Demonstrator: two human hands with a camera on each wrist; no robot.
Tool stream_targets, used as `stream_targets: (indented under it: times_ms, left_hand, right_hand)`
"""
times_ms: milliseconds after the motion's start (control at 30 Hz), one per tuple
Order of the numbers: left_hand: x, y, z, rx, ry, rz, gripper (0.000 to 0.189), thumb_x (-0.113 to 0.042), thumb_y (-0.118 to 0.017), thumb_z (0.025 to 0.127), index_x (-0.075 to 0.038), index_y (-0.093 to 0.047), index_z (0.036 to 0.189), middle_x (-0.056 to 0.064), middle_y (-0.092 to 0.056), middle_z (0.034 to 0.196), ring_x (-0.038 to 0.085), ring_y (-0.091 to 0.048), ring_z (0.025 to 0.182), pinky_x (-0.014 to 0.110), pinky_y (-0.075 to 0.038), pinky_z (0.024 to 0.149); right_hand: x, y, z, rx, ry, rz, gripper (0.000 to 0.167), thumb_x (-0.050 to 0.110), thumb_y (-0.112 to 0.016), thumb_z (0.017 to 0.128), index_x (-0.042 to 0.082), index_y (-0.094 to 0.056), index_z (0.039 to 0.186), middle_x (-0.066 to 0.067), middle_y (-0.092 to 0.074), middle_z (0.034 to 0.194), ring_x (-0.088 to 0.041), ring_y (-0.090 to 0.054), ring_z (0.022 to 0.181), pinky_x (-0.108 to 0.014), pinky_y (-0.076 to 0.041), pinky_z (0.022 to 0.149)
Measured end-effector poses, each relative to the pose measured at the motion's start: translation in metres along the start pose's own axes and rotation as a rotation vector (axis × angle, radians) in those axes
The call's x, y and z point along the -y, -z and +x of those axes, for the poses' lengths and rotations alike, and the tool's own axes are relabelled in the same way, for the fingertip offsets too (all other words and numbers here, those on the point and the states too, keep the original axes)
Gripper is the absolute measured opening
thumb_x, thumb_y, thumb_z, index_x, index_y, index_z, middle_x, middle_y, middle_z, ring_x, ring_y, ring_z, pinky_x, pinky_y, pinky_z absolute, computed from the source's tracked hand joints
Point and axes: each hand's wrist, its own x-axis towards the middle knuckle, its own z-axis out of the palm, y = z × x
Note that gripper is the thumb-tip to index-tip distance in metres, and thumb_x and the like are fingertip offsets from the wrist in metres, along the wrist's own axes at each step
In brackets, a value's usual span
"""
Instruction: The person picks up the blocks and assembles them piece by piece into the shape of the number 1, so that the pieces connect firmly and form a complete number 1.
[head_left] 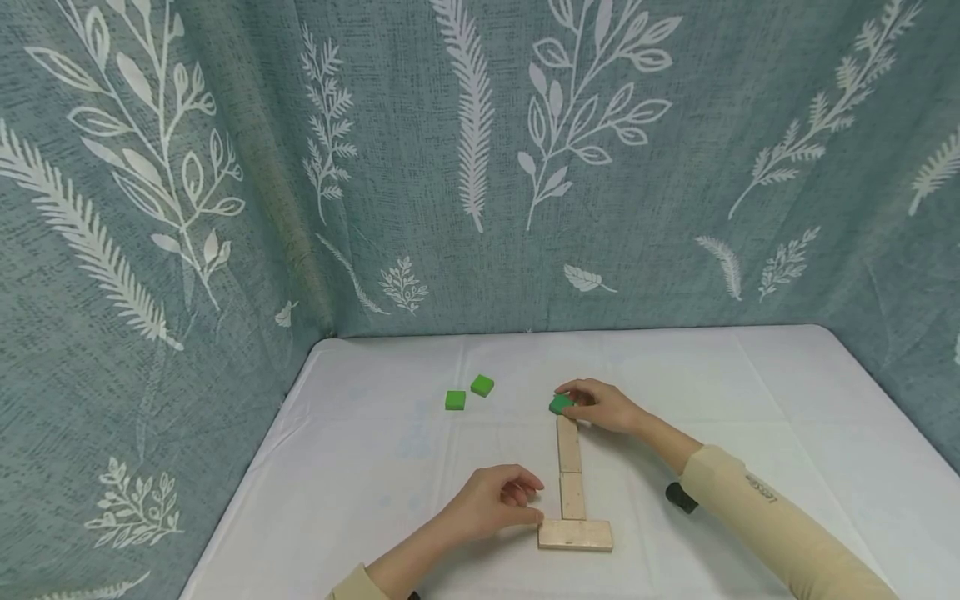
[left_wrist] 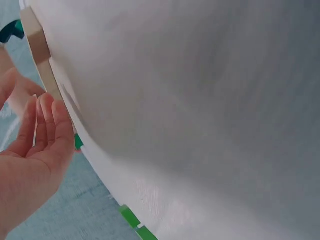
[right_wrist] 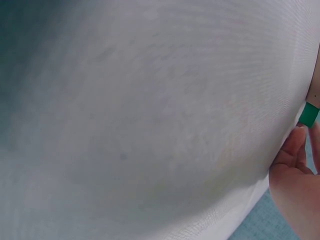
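Note:
My right hand pinches a dark green square block between thumb and fingers, right at the far end of a line of wooden planks; the right wrist view also shows this green block at the fingertips. Two planks, a farther one and a nearer one, lie end to end, and a crosswise plank lies at their near end, forming an upside-down T. My left hand holds nothing, its fingers loosely bent, the thumb tip at the crosswise plank's left end.
Two lighter green square blocks, one left of the other, lie farther back on the white cloth-covered table. A patterned teal curtain hangs behind and beside the table. A small black object shows beneath the right forearm.

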Motion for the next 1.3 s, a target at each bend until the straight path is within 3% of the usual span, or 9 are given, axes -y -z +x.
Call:
stream_targets:
  times_ms: [500,733,1100,1300]
  left_hand:
    - [0.005,0.028,0.021,-0.167,0.059,0.018,0.031,-0.018,-0.077,0.084,-0.004,-0.069,0.110,0.010,-0.067,0.103,0.018,-0.061,0.090,0.029,-0.051,0.075]
    - [0.009,0.041,0.032,-0.235,0.102,-0.042,0.034,-0.021,-0.075,0.087,-0.004,-0.067,0.115,0.013,-0.067,0.107,0.019,-0.061,0.094,0.033,-0.052,0.075]
    - [0.018,0.050,0.050,-0.381,0.132,-0.095,0.030,-0.021,-0.074,0.087,-0.010,-0.069,0.114,0.011,-0.067,0.109,0.020,-0.061,0.097,0.030,-0.052,0.075]
    - [0.020,0.057,0.060,-0.436,0.128,-0.122,0.031,-0.020,-0.073,0.088,-0.006,-0.068,0.115,0.009,-0.067,0.109,0.024,-0.061,0.102,0.033,-0.051,0.079]
  right_hand:
    - [-0.001,0.001,0.002,0.005,0.003,-0.002,0.037,0.018,-0.063,0.096,0.002,-0.059,0.129,-0.011,-0.059,0.112,-0.020,-0.054,0.094,-0.033,-0.047,0.074]
    - [-0.001,0.000,0.003,0.000,0.009,0.001,0.037,0.018,-0.063,0.095,0.002,-0.059,0.128,-0.010,-0.060,0.110,-0.019,-0.052,0.092,-0.033,-0.046,0.073]
    - [-0.002,-0.001,0.001,0.003,0.011,-0.007,0.037,0.018,-0.063,0.095,0.001,-0.059,0.128,-0.010,-0.060,0.110,-0.019,-0.052,0.093,-0.033,-0.046,0.075]
    - [-0.002,0.000,0.001,-0.001,0.009,-0.008,0.037,0.017,-0.063,0.095,0.001,-0.059,0.129,-0.009,-0.059,0.109,-0.019,-0.051,0.091,-0.033,-0.046,0.074]
